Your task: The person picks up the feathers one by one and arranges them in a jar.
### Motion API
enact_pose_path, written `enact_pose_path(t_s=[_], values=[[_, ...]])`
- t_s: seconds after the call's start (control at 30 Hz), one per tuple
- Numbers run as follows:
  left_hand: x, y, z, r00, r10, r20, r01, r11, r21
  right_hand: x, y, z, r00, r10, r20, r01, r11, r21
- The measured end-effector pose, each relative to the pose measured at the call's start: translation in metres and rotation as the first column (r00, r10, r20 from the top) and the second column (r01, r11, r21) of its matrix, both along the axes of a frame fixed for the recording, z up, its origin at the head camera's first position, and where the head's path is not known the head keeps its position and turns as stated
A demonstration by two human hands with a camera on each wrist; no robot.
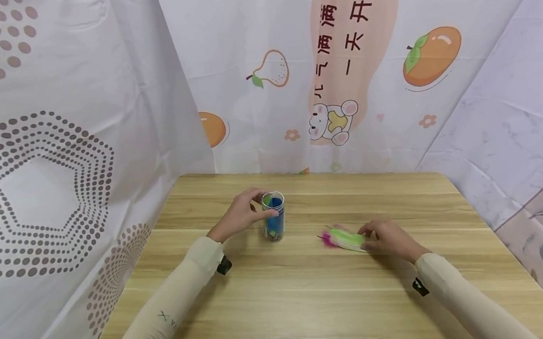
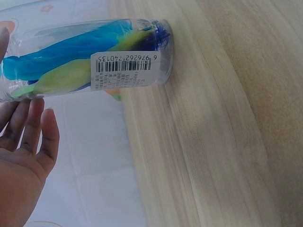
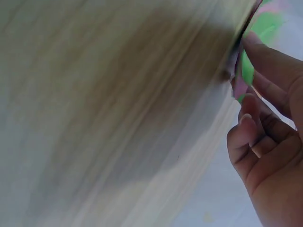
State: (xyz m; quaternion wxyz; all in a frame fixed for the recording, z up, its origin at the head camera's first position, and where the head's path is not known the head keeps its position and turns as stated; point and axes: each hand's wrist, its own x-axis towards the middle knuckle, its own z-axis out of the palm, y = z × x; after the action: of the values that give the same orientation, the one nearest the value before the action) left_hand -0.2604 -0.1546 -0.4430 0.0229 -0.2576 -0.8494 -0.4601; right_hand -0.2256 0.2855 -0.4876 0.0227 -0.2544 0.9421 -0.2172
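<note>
A clear plastic jar (image 1: 274,218) with blue and green feathers inside stands upright on the wooden table. My left hand (image 1: 242,211) holds it near its top, thumb on the near side and fingers on the far side. In the left wrist view the jar (image 2: 52,35) shows a white barcode label (image 2: 125,70). To the right of the jar, my right hand (image 1: 391,238) pinches the ends of several feathers (image 1: 347,237), light green with pink and magenta ones beside it. In the right wrist view, thumb and fingers of the hand (image 3: 274,151) close on the feathers (image 3: 247,68).
The light wooden table (image 1: 285,310) has its far edge against a printed white curtain (image 1: 246,112). Another patterned curtain (image 1: 43,197) hangs along the left side, and a marbled sheet (image 1: 502,114) along the right. Each wrist bears a black clip-like piece.
</note>
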Motion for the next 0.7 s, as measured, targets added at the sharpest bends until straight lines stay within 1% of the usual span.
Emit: enact_pose_path(t_s=[0.1,0.27,0.53,0.7], values=[[-0.0006,0.0002,0.0000,1.000,-0.004,-0.005,0.004,1.000,-0.001,0.0003,-0.0007,-0.0006,1.000,-0.015,0.001,0.015,1.000,0.005],[-0.0006,0.0006,0.0000,1.000,-0.002,-0.001,0.002,1.000,0.000,0.0015,-0.0003,0.0005,1.000,-0.014,-0.002,0.014,1.000,-0.010],[-0.0006,0.0006,-0.0008,1.000,-0.007,-0.006,0.007,1.000,0.002,0.0022,-0.0014,0.0033,0.998,-0.001,-0.058,0.001,1.000,0.000],[0.0003,0.0007,0.0003,1.000,-0.002,0.002,0.002,1.000,0.004,0.0010,-0.0003,0.0055,0.997,-0.002,-0.074,0.002,1.000,-0.002]])
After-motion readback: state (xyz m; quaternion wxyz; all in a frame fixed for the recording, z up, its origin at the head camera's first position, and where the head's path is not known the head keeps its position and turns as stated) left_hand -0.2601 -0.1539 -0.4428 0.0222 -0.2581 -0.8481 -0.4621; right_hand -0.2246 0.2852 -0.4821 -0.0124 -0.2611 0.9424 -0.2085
